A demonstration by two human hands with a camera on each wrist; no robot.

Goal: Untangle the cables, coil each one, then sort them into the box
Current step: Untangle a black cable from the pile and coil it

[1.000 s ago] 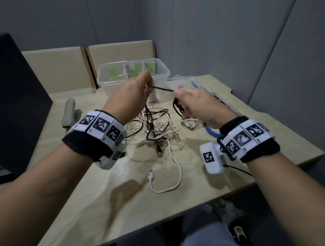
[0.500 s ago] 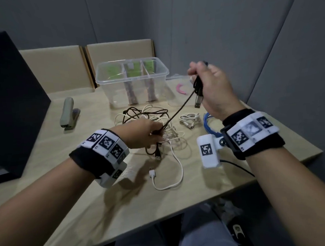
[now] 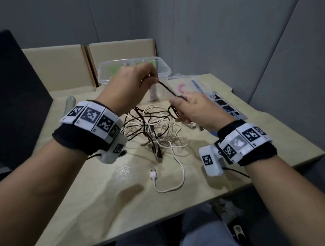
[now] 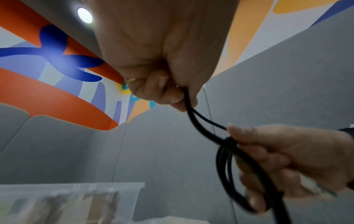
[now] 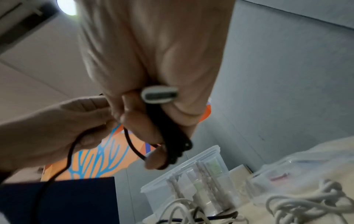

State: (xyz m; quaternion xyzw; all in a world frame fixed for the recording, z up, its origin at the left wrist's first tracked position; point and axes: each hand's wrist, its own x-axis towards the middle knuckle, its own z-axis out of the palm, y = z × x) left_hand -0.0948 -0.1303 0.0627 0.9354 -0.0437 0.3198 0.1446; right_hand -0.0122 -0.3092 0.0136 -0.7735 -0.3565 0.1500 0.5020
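Observation:
A black cable (image 3: 167, 89) runs taut between my two hands above the table. My left hand (image 3: 136, 81) pinches it in front of the clear plastic box (image 3: 163, 67). My right hand (image 3: 190, 107) grips a small coil of the same cable (image 4: 228, 163), with its plug (image 5: 160, 94) sticking out of the fist. Below the hands, a tangle of white and black cables (image 3: 154, 126) lies on the table. One white cable (image 3: 171, 187) trails toward me with its plug (image 3: 153, 174) on the tabletop.
The box has dividers and green labels inside. A clear lid (image 3: 197, 86) with a pink item (image 3: 181, 88) lies right of it, over a grey tray (image 3: 229, 109). A blue cable (image 3: 213, 134) shows under my right wrist. A stapler (image 3: 69, 103) and a dark monitor (image 3: 15, 102) are at left.
My left hand rose from the tangle to the front of the box, drawing the black cable up. My right hand dropped from high on the right toward the middle, holding the coil.

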